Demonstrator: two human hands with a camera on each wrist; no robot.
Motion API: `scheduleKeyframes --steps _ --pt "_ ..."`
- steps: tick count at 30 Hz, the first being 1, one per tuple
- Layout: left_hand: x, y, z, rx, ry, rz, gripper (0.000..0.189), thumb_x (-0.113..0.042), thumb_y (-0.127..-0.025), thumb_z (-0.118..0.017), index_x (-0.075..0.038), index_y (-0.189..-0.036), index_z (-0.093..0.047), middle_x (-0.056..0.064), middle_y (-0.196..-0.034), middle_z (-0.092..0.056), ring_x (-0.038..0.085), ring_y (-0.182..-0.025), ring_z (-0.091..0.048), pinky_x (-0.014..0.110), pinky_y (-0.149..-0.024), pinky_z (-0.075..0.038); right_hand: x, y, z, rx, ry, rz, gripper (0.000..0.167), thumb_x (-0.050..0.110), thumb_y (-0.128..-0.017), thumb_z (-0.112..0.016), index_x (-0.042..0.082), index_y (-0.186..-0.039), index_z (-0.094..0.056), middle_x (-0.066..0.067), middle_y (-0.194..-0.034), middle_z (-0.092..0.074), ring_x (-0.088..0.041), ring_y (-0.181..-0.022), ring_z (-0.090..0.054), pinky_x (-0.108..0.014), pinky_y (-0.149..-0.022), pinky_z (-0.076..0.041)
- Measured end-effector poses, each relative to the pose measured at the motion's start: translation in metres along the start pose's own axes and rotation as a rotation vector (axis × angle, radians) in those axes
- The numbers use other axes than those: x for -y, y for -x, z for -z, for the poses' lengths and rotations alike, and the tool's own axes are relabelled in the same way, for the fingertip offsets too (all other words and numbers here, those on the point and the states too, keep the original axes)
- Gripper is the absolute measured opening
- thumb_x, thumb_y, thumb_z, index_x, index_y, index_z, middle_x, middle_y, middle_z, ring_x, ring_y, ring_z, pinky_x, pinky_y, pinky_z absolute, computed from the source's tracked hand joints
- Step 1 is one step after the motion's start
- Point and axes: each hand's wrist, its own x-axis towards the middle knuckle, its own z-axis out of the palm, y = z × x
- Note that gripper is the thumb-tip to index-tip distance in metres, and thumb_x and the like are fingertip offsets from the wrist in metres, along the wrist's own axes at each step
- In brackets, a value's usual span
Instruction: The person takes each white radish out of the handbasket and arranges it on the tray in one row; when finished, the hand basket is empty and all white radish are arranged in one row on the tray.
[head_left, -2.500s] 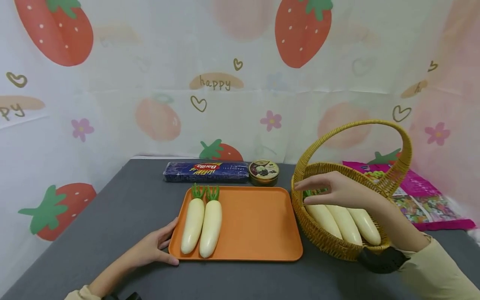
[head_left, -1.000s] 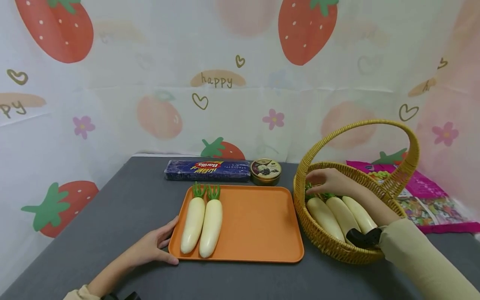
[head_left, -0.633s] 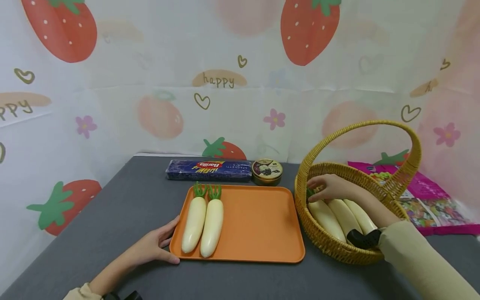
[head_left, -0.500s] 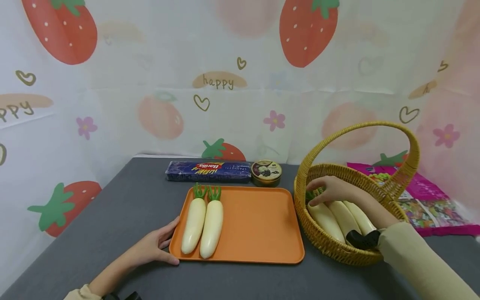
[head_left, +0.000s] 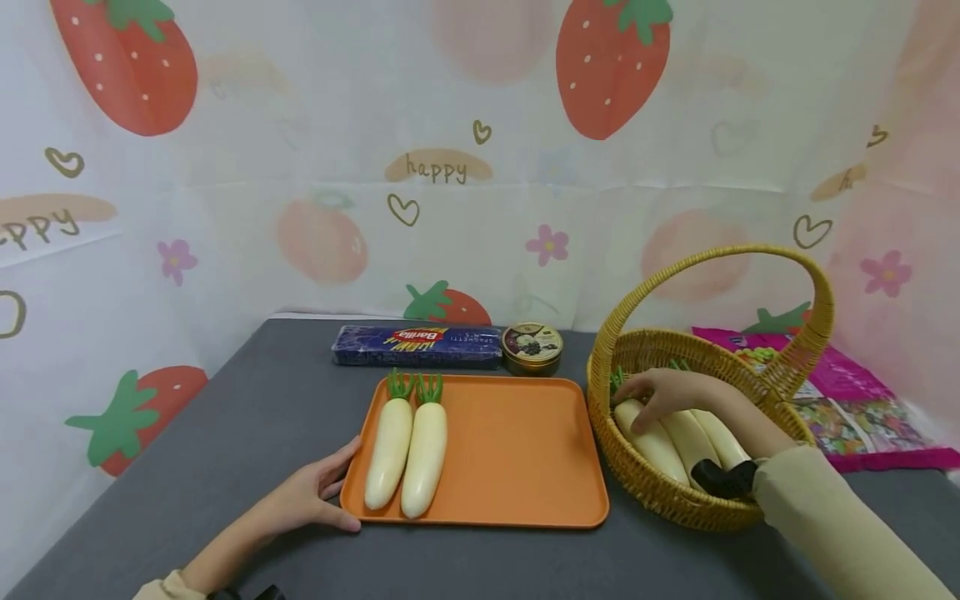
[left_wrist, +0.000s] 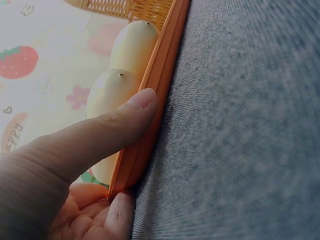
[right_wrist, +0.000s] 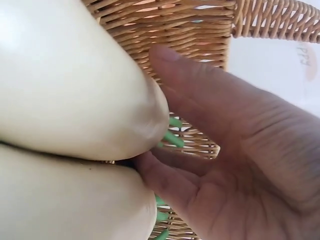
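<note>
My left hand grips the near left corner of the orange tray; in the left wrist view its thumb lies on the outer wall and the fingers bend round the corner. Two white radishes with green tops lie side by side at the tray's left end. Inside the wicker basket on the right, my right hand holds the leftmost white radish near its leafy end. The right wrist view shows thumb and fingers on either side of that radish, fingertips partly hidden between it and its neighbour.
The basket's tall handle arches above the right forearm. Behind the tray lie a blue spaghetti pack and a round tin. A pink bag lies behind and right of the basket. A patterned cloth hangs at the back.
My right hand has gone from above the basket down into it, then lower and nearer along the leftmost radish, taking hold of it. The left hand has kept its place on the tray.
</note>
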Motion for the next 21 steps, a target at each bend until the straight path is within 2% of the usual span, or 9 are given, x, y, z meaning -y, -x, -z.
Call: scheduleKeyframes --steps 4,8,12,16,19,21 --pt "0.0006 0.0003 0.0004 0.01 0.005 -0.001 0.104 -0.01 -0.068 -0.078 0.007 -0.14 -0.004 0.024 -0.144 0.002 0.033 -0.13 -0.003 0.026 -0.096 -0.031 0.0019 -0.0016 -0.0009 0.028 0.025 0.005 0.05 0.025 -0.077 -0.07 0.003 -0.12 -0.056 -0.017 -0.12 -0.049 -0.031 -0.104 -0.047 -0.041 -0.08 -0.043" --pt "0.0005 0.0003 -0.0001 0.004 0.0 -0.004 0.104 -0.011 -0.068 -0.078 0.007 -0.14 -0.005 0.024 -0.144 0.001 0.033 -0.13 -0.004 0.027 -0.097 -0.03 0.0032 -0.0014 -0.0017 0.019 0.032 -0.016 0.051 0.024 -0.076 -0.072 0.003 -0.12 -0.056 -0.018 -0.121 -0.047 -0.033 -0.105 -0.045 -0.042 -0.08 -0.043" --pt "-0.0001 0.0013 -0.0014 0.003 0.002 0.004 0.104 -0.011 -0.068 -0.078 0.007 -0.14 -0.005 0.025 -0.144 0.001 0.034 -0.129 -0.004 0.026 -0.097 -0.03 0.0059 0.0 -0.0048 0.026 -0.047 -0.071 0.053 0.019 -0.074 -0.074 0.003 -0.121 -0.054 -0.023 -0.126 -0.04 -0.031 -0.102 -0.048 -0.039 -0.073 -0.048" --pt "-0.0004 0.0015 -0.0021 0.015 0.011 0.004 0.104 -0.01 -0.068 -0.078 0.008 -0.14 -0.004 0.025 -0.143 0.002 0.034 -0.129 -0.003 0.025 -0.096 -0.031 0.0084 0.0021 -0.0077 0.048 -0.157 -0.151 0.057 0.013 -0.074 -0.074 0.004 -0.124 -0.05 -0.032 -0.133 -0.025 -0.025 -0.084 -0.054 -0.035 -0.059 -0.049" --pt "-0.0007 0.0009 -0.0014 0.009 0.015 -0.002 0.104 -0.01 -0.068 -0.078 0.008 -0.14 -0.005 0.025 -0.144 0.001 0.034 -0.129 -0.003 0.025 -0.096 -0.031 0.0089 0.0028 -0.0075 0.04 -0.187 -0.171 0.056 0.011 -0.074 -0.073 0.006 -0.125 -0.049 -0.032 -0.134 -0.022 -0.018 -0.063 -0.051 -0.031 -0.051 -0.044" --pt "-0.0008 0.0003 -0.0007 0.008 0.011 0.0 0.104 -0.01 -0.068 -0.078 0.007 -0.14 -0.005 0.025 -0.144 0.001 0.034 -0.129 -0.003 0.026 -0.096 -0.031 0.0089 0.0029 -0.0067 0.037 -0.189 -0.164 0.057 0.01 -0.074 -0.073 0.005 -0.125 -0.048 -0.032 -0.135 -0.021 -0.016 -0.059 -0.048 -0.029 -0.05 -0.043"
